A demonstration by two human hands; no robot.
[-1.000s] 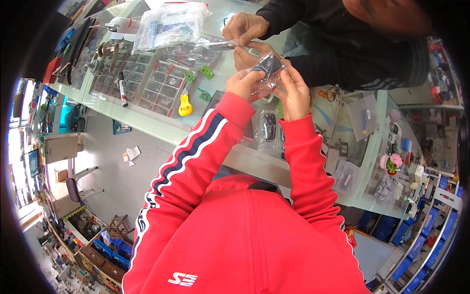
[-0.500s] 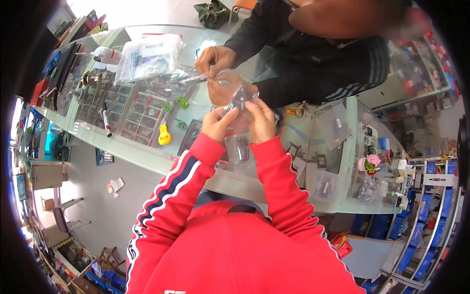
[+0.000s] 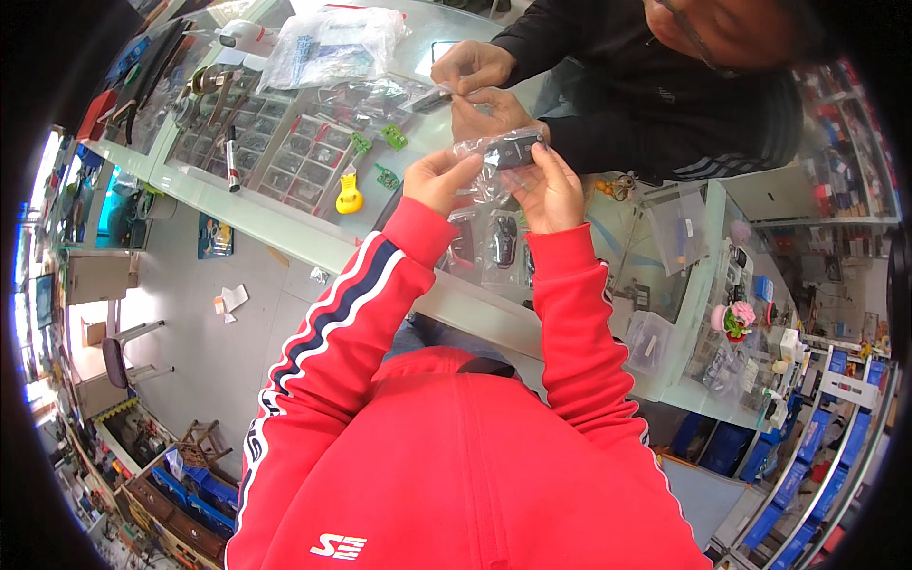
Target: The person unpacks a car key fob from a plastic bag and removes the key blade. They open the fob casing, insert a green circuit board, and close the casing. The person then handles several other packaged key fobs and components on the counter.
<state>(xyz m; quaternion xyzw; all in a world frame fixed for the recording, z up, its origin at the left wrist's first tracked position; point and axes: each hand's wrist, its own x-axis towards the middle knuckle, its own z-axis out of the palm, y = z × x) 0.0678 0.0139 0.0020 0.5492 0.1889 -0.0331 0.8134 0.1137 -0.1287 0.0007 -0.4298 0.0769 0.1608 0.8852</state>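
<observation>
Above the glass counter I hold a black car key fob [image 3: 513,150] in a clear plastic bag [image 3: 489,186]. My left hand [image 3: 440,180] pinches the bag's left side between thumb and fingers. On the other side my right hand [image 3: 553,194] grips the fob's right end through the plastic, thumb on top. Below them, another bagged key fob [image 3: 503,239] lies on the counter. Just beyond, a co-worker's hands [image 3: 480,90] pinch a small dark piece in clear wrap.
Green circuit boards [image 3: 394,137] and a yellow tool [image 3: 350,194] lie left of my hands. Further left are a marker [image 3: 232,160] and a compartment tray [image 3: 309,163]. A large plastic bag [image 3: 332,46] rests at the back; a clear box [image 3: 648,342] sits at right.
My hands have spread apart, and the bagged fob has turned to lie more level, its dark face now plainer. The view has shifted; the co-worker still holds the small piece.
</observation>
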